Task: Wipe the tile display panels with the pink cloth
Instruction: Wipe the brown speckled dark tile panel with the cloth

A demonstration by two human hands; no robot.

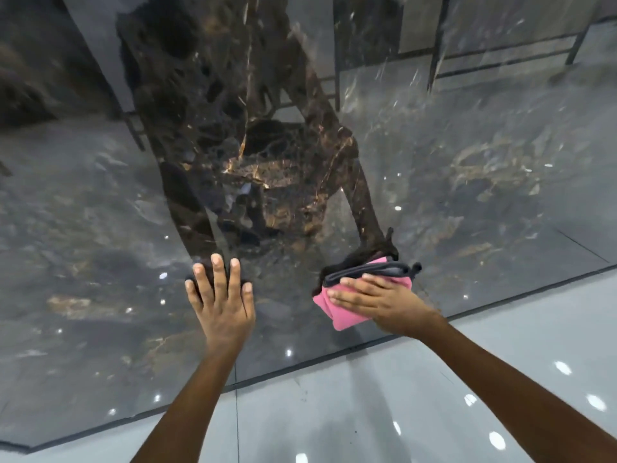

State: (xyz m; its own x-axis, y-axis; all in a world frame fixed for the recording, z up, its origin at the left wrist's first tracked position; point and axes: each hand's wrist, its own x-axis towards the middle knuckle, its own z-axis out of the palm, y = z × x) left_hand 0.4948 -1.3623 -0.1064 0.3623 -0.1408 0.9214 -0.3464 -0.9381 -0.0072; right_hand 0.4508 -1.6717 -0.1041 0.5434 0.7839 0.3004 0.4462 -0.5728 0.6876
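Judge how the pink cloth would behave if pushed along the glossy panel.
The cloth looks soft and folded, so it is probably floppy and light. On the mirror-glossy panel it likely slides easily. The right hand pressed flat on it probably keeps the folds from bunching.

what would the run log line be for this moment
step: wiping | right hand: flat on cloth, pressing it to panel | left hand: flat on panel, fingers spread

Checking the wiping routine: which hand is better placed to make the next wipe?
Right. The right hand already presses the pink cloth flat against the tile panel; the left hand only rests bare on it.
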